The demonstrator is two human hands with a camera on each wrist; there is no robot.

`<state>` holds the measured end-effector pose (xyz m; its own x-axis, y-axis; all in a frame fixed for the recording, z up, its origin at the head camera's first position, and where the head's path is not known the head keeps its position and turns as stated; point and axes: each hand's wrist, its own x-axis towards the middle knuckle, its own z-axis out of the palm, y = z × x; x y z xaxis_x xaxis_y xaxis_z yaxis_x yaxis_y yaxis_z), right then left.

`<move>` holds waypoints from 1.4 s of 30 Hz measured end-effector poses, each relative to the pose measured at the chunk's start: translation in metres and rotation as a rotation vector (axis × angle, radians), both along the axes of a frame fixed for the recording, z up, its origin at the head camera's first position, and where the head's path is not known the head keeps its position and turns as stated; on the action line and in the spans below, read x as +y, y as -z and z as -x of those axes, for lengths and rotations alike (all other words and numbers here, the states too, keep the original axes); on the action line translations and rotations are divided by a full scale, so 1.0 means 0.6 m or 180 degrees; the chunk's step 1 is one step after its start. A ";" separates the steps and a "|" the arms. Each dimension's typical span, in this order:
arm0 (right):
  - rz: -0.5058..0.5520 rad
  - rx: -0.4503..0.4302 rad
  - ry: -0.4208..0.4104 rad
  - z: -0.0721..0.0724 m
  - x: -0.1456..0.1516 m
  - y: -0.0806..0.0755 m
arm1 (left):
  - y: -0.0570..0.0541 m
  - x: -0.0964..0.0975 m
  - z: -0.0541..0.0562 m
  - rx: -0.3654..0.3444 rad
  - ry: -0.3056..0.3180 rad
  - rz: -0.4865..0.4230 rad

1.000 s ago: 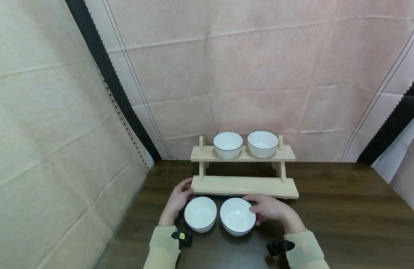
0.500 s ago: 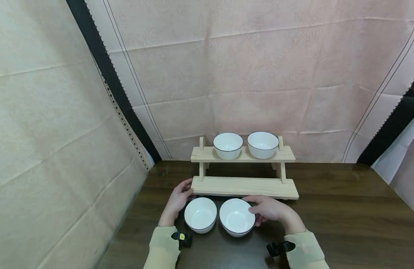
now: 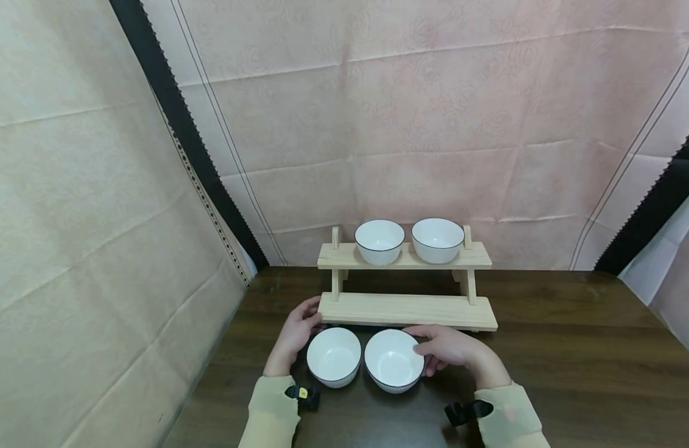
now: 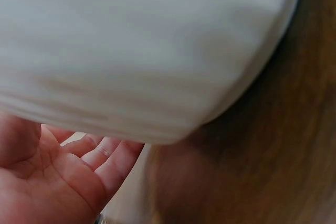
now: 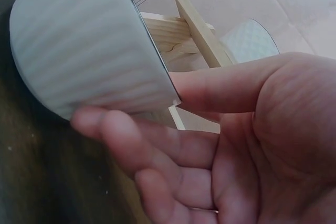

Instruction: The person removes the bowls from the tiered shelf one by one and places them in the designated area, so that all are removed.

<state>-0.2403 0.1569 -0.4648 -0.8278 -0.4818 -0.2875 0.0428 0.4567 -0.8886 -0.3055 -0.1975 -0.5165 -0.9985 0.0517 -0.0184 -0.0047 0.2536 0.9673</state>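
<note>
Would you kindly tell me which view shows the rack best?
The head view, where the rack shows nearly whole, from front and above. The right wrist view catches only part, beyond the held bowl; the left wrist view, nothing clearly identifiable.

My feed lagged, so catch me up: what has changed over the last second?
The front right bowl, gripped by the right hand, has edged very slightly left, toward the front left bowl. Nothing was newly taken or let go. The left hand, shelf, front left bowl, back left bowl and back right bowl look unmoved.
</note>
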 end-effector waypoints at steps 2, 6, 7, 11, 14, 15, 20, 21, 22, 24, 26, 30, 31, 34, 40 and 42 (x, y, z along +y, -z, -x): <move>0.0010 -0.0003 -0.0011 0.000 0.001 0.000 | 0.000 0.000 0.000 -0.0001 0.0001 0.0011; 0.0034 -0.0039 -0.0046 0.001 0.004 0.000 | -0.001 0.000 0.001 0.0016 0.0018 0.0008; 0.0039 -0.0052 -0.0052 0.002 0.005 0.001 | -0.001 0.000 0.001 0.0016 0.0016 0.0007; 0.0059 -0.0075 -0.0091 0.003 0.007 0.000 | 0.000 -0.001 0.002 0.0017 0.0010 -0.0001; 0.0056 -0.0071 -0.0117 0.004 0.009 0.001 | 0.001 -0.001 0.003 0.0015 0.0010 -0.0013; 0.0053 -0.0067 -0.0126 0.004 0.009 0.000 | 0.001 -0.002 0.003 0.0015 0.0010 -0.0019; -0.0070 0.0053 -0.0148 0.005 0.011 -0.002 | 0.001 -0.002 0.005 0.0012 -0.0001 -0.0034; -0.0110 0.0086 -0.0139 0.005 0.011 -0.003 | 0.002 -0.003 0.005 0.0011 -0.0004 -0.0030; -0.0151 0.0113 -0.0121 0.006 0.011 -0.003 | 0.002 -0.003 0.005 0.0010 -0.0008 -0.0026; -0.0231 0.0173 -0.0083 0.009 0.012 -0.002 | 0.002 -0.003 0.006 0.0008 -0.0015 -0.0016; -0.0284 0.0223 -0.0044 0.010 0.012 -0.001 | 0.002 -0.003 0.006 0.0005 -0.0020 -0.0011; -0.0319 0.0325 0.0048 0.011 0.013 -0.002 | 0.001 -0.002 0.006 0.0006 -0.0012 -0.0020; -0.0304 0.0340 0.0082 0.011 0.014 -0.003 | 0.001 -0.002 0.005 0.0007 -0.0010 -0.0021; -0.0284 0.0407 0.0181 0.011 0.015 -0.006 | 0.000 -0.001 0.005 0.0002 -0.0012 -0.0021; -0.0259 0.0586 0.0465 0.013 0.012 -0.008 | -0.003 0.000 0.002 0.0029 -0.0078 0.0014; -0.0204 0.0669 0.0650 0.014 0.008 -0.006 | -0.003 0.000 -0.001 0.0041 -0.0105 0.0067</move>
